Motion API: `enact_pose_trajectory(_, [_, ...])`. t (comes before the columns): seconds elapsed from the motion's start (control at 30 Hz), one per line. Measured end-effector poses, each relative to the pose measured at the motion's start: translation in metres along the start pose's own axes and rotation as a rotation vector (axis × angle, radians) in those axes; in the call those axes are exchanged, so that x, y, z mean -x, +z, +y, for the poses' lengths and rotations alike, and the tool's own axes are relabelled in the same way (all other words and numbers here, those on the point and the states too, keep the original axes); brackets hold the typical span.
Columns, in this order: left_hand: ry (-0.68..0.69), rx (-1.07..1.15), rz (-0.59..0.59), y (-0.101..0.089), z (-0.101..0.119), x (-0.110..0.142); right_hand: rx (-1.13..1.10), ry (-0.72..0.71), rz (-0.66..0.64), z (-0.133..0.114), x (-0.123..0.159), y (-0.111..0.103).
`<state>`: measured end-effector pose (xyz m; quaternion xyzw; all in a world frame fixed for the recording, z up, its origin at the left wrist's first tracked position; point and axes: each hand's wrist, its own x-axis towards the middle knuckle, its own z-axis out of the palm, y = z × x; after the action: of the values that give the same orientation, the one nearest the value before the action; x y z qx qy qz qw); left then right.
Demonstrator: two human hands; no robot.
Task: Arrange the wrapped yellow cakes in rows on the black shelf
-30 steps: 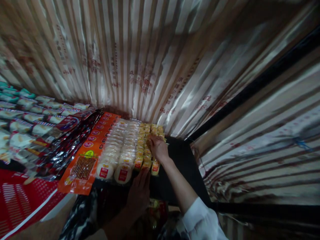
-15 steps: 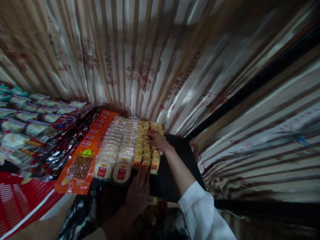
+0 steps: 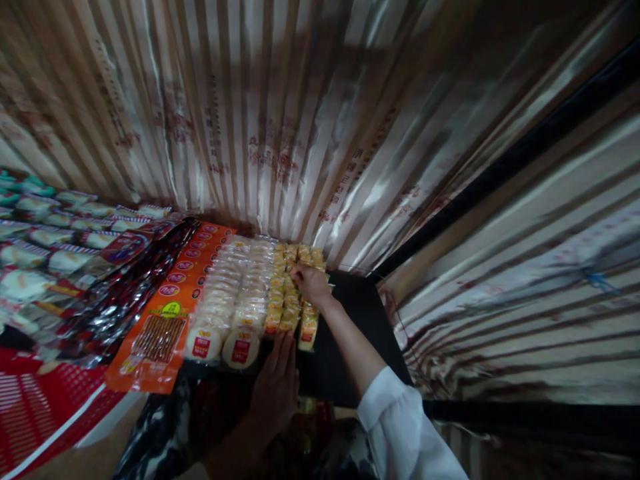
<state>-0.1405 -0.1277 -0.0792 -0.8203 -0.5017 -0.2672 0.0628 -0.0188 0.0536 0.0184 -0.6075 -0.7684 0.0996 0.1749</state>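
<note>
Rows of small yellow snack packets [image 3: 276,301] with red labels stand at the right end of a black shelf [image 3: 345,337]. My right hand [image 3: 313,285] is over the right-hand rows, its fingers closed on a yellow packet that they partly hide. At the front, my left hand [image 3: 277,381] has its fingers stretched out, with the fingertips against the front of the middle row. Left of the yellow packets are two rows of round white crackers [image 3: 241,347] in clear wrappers, with red labels.
An orange snack pack [image 3: 163,333] lies beside the crackers. Dark shiny packets [image 3: 135,293] and white packets [image 3: 75,260] fill the left. A red basket [image 3: 30,407] sits at lower left. Pleated plastic sheeting [image 3: 280,120] hangs behind, with a black pole [image 3: 480,180] across it at right.
Both hands stay nearly in place. My right hand has shifted very slightly down over the yellow rows, and the view has moved a little.
</note>
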Motion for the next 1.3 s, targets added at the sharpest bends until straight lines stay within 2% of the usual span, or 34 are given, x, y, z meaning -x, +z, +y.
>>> enact_pose_trajectory(0.1, [-0.003,-0.008,-0.004,0.002,0.001,0.0,-0.044,0.028,-0.024,0.002,-0.003,0.0])
enact_pose_trajectory(0.17, [-0.005,-0.016,-0.016,0.003,0.001,0.0,-0.05,0.07,0.01,0.003,-0.006,-0.001])
enact_pose_trajectory(0.27, [-0.015,-0.015,-0.034,0.002,0.002,-0.001,0.037,0.12,0.083,0.003,-0.014,-0.004])
enact_pose_trajectory(0.33, [-0.013,-0.003,-0.03,0.001,0.002,-0.002,0.13,0.13,0.055,0.003,-0.02,-0.006])
enact_pose_trajectory(0.5, [-0.008,-0.027,0.008,0.0,0.002,-0.002,0.23,0.123,-0.077,0.002,-0.034,-0.006])
enact_pose_trajectory(0.67, [-0.006,-0.031,0.01,0.0,0.004,-0.002,0.245,0.074,-0.012,0.0,-0.036,-0.005])
enact_pose_trajectory(0.77, [0.003,-0.046,0.022,-0.001,0.004,-0.003,0.232,0.11,0.019,-0.002,-0.035,-0.002])
enact_pose_trajectory(1.03, [-0.034,-0.061,0.07,0.002,0.004,-0.003,0.175,0.149,0.01,-0.002,-0.038,0.0])
enact_pose_trajectory(1.1, [-0.038,-0.068,0.083,0.003,0.004,-0.004,0.179,0.133,-0.001,-0.001,-0.04,-0.002])
enact_pose_trajectory(1.23, [-0.045,-0.068,0.094,0.005,0.005,-0.003,0.201,0.076,0.078,-0.001,-0.046,-0.004])
enact_pose_trajectory(1.3, [-0.052,-0.062,0.096,0.006,0.005,-0.003,0.215,0.093,0.046,-0.001,-0.05,-0.001])
